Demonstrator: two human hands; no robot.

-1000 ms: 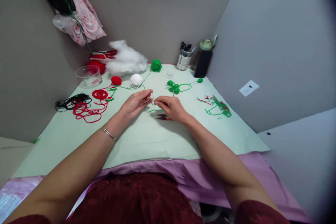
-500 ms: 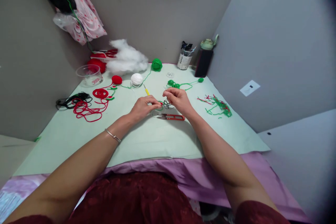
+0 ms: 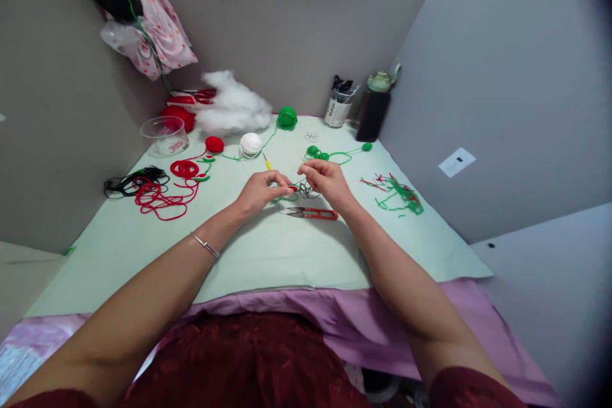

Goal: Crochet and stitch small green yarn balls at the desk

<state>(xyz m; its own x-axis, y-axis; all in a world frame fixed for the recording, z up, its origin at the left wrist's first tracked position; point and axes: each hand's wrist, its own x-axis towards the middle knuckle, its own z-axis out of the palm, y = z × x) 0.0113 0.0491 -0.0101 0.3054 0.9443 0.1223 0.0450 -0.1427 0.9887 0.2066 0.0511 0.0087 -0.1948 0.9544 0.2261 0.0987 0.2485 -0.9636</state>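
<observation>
The left hand point(image 3: 265, 192) pinches one red-and-green piece point(image 3: 293, 189) over the tabletop point(image 3: 287, 261); the right hand point(image 3: 327, 180) is pinched closed (on what, one cannot tell) behind one pair of snips point(image 3: 319, 213); one white yarn ball point(image 3: 251, 144) sits beyond.

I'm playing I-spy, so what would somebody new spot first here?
Probably the stuffing, a fluffy white heap at the back of the table, with a bright green ball just to its right. Next, maybe the left hand, pinching a small red piece near the middle, and the orange snips lying a bit closer to the person.
</observation>
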